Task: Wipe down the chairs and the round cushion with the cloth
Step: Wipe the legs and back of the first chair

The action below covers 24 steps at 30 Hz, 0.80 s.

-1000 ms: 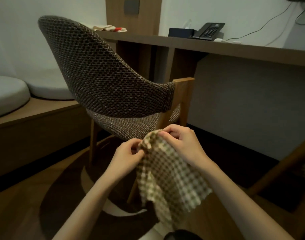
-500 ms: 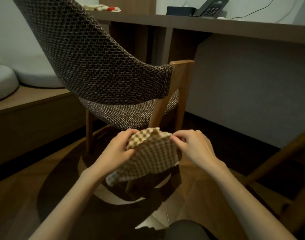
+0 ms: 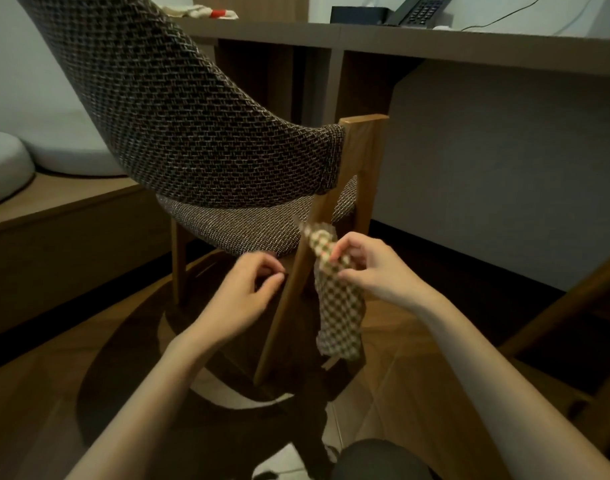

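We have let go of the cloth (image 3: 338,313) with our left hand (image 3: 241,296), which now sits free at centre frame, fingers loosely curled, just beside the wooden leg (image 3: 289,292) of the chair (image 3: 192,116). Only our right hand (image 3: 372,268) pinches the cloth now. It no longer spreads between the two hands but hangs bunched in a narrow strip, right of centre. Our view has moved closer, so the chair back fills the upper left

Brown-and-cream checked cloth (image 3: 338,306)
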Tool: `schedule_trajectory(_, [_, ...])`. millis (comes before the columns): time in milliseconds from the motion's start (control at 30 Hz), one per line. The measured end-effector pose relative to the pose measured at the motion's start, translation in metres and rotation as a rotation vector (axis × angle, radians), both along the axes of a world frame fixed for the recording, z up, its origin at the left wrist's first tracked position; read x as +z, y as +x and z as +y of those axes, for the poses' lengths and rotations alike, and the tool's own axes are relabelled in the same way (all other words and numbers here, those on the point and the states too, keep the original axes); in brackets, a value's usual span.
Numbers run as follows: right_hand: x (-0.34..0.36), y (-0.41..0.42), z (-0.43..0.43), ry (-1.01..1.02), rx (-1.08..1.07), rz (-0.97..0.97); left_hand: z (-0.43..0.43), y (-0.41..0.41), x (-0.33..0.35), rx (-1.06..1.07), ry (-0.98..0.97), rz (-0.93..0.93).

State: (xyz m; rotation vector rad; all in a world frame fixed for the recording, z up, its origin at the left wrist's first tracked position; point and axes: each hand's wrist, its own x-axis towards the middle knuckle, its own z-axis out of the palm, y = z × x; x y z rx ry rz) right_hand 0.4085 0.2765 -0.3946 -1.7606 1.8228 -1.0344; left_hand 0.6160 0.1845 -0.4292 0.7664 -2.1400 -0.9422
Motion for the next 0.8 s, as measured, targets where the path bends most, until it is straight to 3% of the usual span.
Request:
schedule_trajectory(67, [0.006,0.007,0.003,0.093,0.132,0.073,-0.007,-0.001,0.003,-0.018,0.019,0.057])
schedule_trajectory(133, [0.009,0.012,0.004,0.118,0.209,0.094,-0.009,-0.005,0.004,-0.089,0.007,-0.049])
schedule_trajectory(200, [0.011,0.013,0.003,0.071,0.198,0.096,-0.012,-0.010,0.000,-0.153,-0.050,-0.202])
schedule_trajectory(300, [0.009,0.005,0.000,0.018,0.087,0.125,-0.014,-0.018,-0.005,-0.229,0.038,-0.198])
schedule_trajectory(433, [-0.003,-0.013,-0.011,0.058,-0.095,0.355,-0.033,-0.029,-0.005,0.055,-0.054,-0.158])
schedule_trajectory(533, [-0.008,-0.021,-0.027,-0.094,-0.353,0.506,-0.042,-0.048,0.001,0.240,-0.039,-0.034])
schedule_trajectory(600, [-0.010,-0.025,-0.040,-0.205,-0.521,0.413,-0.044,-0.068,0.000,0.283,0.182,0.182])
schedule_trajectory(667, [-0.010,-0.027,-0.055,-0.266,-0.579,0.177,-0.047,-0.091,-0.002,0.319,0.342,0.363])
schedule_trajectory(800, [-0.018,-0.026,-0.088,-0.316,-0.578,-0.246,-0.058,-0.131,-0.004,0.348,0.330,0.567])
